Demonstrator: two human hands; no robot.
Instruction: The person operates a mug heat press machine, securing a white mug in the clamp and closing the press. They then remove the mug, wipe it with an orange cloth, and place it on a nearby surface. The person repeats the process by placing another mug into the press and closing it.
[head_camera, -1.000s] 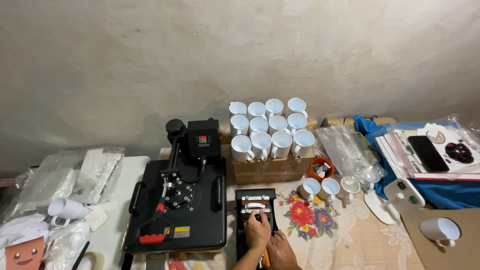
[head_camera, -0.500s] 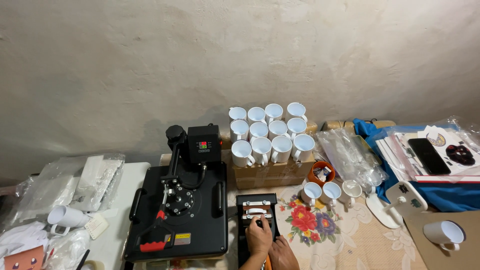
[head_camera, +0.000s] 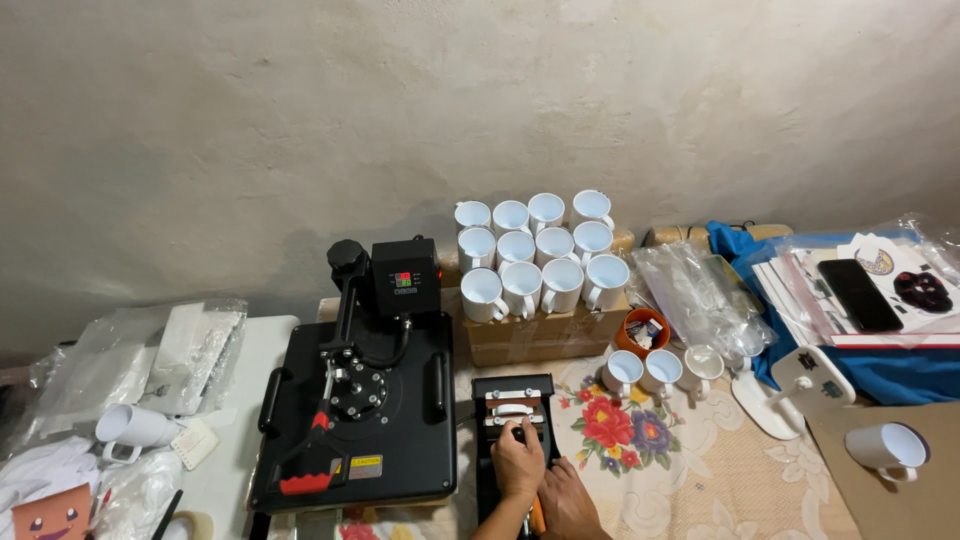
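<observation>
My left hand (head_camera: 518, 462) is closed on the knob of the small black mug press (head_camera: 514, 420) beside the flat heat press (head_camera: 360, 415) on the tabletop (head_camera: 700, 480), my right hand (head_camera: 568, 505) grips its orange-handled lever, so I'd steady the body and pull evenly.

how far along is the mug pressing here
Early, by the look of it. Set up: the flat heat press sits closed, its controller display lit. In hand: the left hand grips the knob on the small mug press, with the right hand beside it. Left: twelve blank white mugs wait on the cardboard box, three more mugs on the floral cloth.
</observation>
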